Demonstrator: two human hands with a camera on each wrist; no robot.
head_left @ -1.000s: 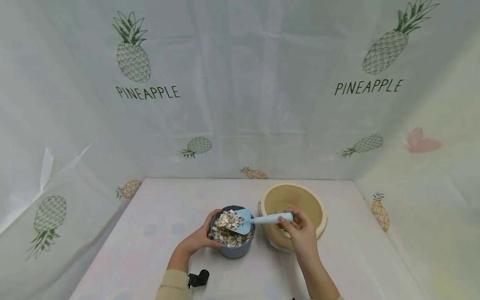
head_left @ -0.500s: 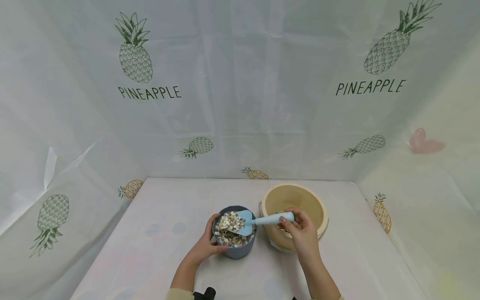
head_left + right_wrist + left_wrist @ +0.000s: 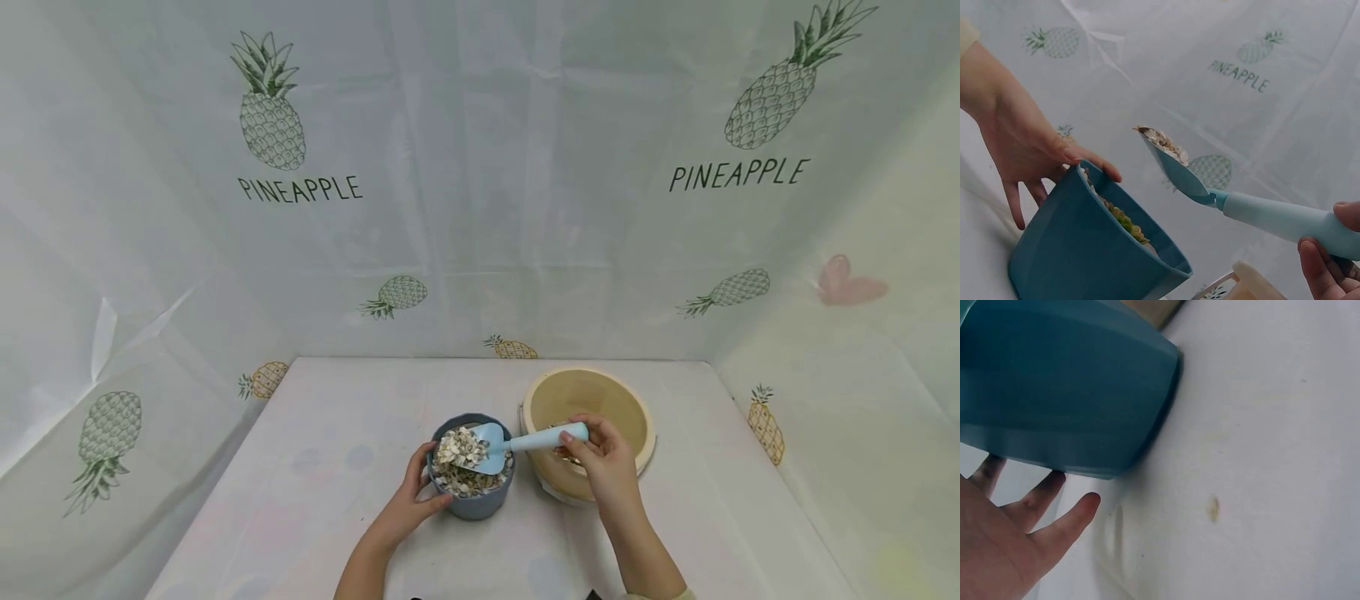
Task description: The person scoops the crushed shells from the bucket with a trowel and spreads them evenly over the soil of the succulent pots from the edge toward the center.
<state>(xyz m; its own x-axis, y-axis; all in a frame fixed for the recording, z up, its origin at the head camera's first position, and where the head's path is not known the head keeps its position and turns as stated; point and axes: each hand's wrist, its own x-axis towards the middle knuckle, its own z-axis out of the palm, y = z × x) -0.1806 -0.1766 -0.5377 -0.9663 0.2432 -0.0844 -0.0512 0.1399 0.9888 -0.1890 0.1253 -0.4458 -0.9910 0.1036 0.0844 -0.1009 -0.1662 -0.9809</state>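
On a white table (image 3: 690,500), the left hand (image 3: 407,505) holds the blue pot (image 3: 476,507), fingers spread. The right hand (image 3: 609,460) grips the scoop (image 3: 528,441), with bits (image 3: 460,448) on it, over the pot. Looks like pouring time; that needs a gentle tip.

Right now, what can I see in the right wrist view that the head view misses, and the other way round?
Only the right wrist view shows the gap between the scoop and the rim of the pot, plus lower fingers of the left hand. Only the head view shows inside the cream bucket and the right forearm. Both share the loaded scoop in the right hand, the left hand holding the pot, and the pineapple-printed sheeting.
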